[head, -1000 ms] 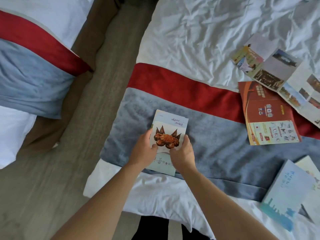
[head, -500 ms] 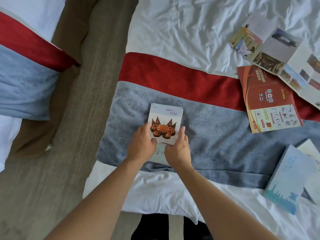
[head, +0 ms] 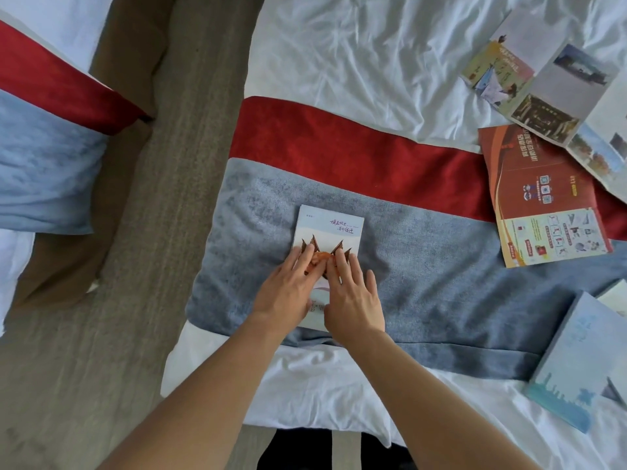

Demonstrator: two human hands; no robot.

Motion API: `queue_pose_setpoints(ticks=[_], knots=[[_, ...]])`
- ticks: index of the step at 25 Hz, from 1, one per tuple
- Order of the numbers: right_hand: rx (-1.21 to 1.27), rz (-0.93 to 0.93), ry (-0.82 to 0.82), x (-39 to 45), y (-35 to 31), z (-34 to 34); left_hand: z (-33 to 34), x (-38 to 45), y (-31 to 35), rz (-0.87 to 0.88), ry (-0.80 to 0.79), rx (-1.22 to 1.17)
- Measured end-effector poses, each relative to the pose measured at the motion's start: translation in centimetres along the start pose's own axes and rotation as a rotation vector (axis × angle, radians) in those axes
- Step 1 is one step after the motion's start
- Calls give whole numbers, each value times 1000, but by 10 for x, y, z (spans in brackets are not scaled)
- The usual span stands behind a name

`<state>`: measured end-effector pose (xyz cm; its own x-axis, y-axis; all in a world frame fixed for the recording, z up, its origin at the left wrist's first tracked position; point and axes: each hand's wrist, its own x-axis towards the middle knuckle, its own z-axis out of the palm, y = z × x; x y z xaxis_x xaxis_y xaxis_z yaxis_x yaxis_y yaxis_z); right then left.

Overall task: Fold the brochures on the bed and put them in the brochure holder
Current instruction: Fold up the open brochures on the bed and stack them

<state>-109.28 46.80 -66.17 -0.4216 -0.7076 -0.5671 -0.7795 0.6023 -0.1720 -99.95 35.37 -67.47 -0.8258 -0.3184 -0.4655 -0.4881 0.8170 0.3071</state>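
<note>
A folded white brochure [head: 330, 225] with an orange crab picture lies flat on the grey band of the bed runner. My left hand [head: 288, 293] and my right hand [head: 353, 296] lie side by side on its lower half, fingers straight, pressing it down onto the bed. The hands cover most of the crab and the brochure's lower part. An unfolded red brochure [head: 543, 195] and a large unfolded photo brochure [head: 549, 79] lie at the right. A pale blue brochure [head: 583, 361] lies at the lower right. No brochure holder is in view.
The bed [head: 356, 56] has a white crumpled sheet and a red and grey runner [head: 339, 147]. A strip of grey-brown floor [head: 142, 232] runs along its left side. A second bed [head: 44, 137] with the same runner stands at the far left.
Both hands held the brochure by its lower sides before; now they have slid up onto its face with fingers flat. The brochure lies in about the same place.
</note>
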Motion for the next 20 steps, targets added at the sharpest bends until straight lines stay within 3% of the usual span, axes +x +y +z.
queue_pose_setpoints(ticks=[12, 20], knots=[[-3, -21, -36, 23, 11, 4, 3, 19, 0, -28, -39, 87], [71, -54, 96, 3, 46, -31, -41, 31, 32, 1, 61, 172]])
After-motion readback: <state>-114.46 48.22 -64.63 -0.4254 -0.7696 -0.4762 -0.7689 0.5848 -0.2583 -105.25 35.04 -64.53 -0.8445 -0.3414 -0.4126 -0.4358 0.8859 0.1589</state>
